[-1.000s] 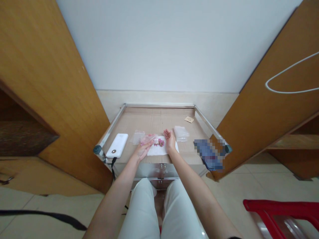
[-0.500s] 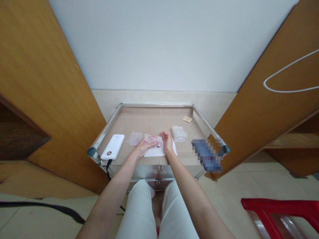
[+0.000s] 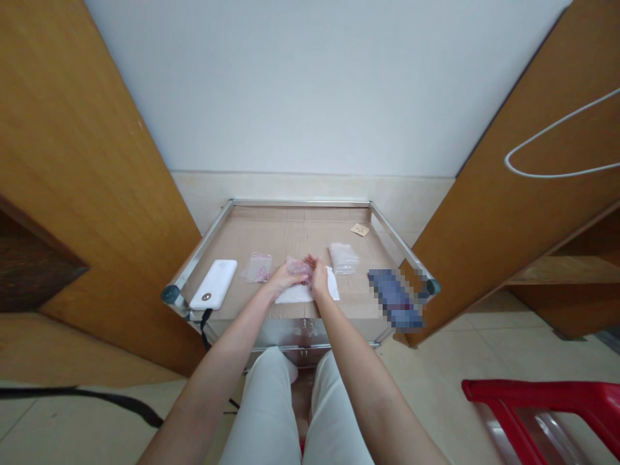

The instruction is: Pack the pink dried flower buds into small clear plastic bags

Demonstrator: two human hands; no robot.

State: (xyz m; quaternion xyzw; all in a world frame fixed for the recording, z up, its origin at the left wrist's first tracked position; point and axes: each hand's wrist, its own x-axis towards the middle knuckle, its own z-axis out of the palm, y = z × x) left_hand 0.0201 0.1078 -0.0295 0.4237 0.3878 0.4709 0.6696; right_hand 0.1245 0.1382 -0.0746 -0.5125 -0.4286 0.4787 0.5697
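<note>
Over a white sheet (image 3: 293, 295), my left hand (image 3: 285, 278) is closed on a small clear plastic bag (image 3: 296, 265) with pinkish-red contents too small to name. My right hand (image 3: 318, 279) meets it from the other side, its fingers curled in against the bag's right edge. The fingers partly cover the bag. Left of the hands lies another clear bag (image 3: 259, 267) with small pink pieces inside. To the right rests a stack of clear plastic bags (image 3: 343, 258).
The metal-framed cart (image 3: 300, 204) has a cardboard-coloured top. On it are a white power bank (image 3: 214, 284) at left, a small tan card (image 3: 360, 230) at the back right and a pixelated blue item (image 3: 396, 298) at right. A red stool (image 3: 547, 395) stands lower right.
My right hand has moved left, from open beside the bag to curled against it. The bag is now turned more upright between both hands. The whole view has shifted slightly.
</note>
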